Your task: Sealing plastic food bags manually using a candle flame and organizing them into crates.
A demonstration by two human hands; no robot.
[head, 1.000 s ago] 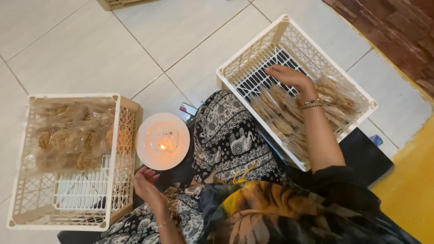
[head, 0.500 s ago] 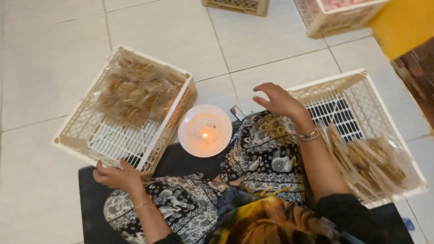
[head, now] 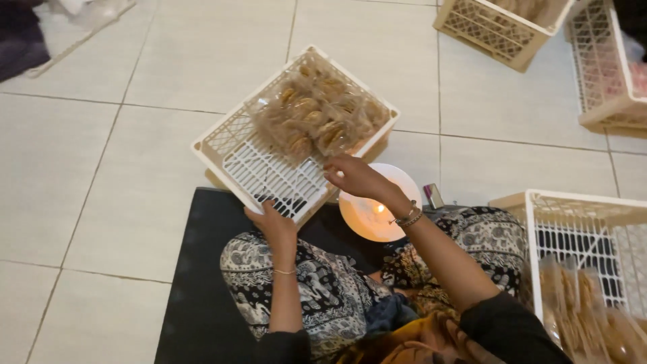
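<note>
A white plastic crate (head: 251, 152) is seen on the tiled floor (head: 168, 61), tilted, w/ clear packets of brown snacks (head: 317, 114) heaped in its far half; the near half shows bare grid. The near rim of the crate is gripped by the left hand (head: 271, 219), fingers curled over the edge, thumb side hidden. The right hand (head: 356, 176) is held just above the crate's near-right corner, fingers loosely spread and slightly bent, nothing held; contact w/ the rim can't be told. A round white dish w/ a lit flame (head: 379, 210) is placed just beside the crate, under the right wrist. A black mat (head: 202, 283) is lying under the patterned legs. A 2nd crate w/ packets (head: 593, 269) is at the right; two more crates (head: 502, 27) are at the top right.
</note>
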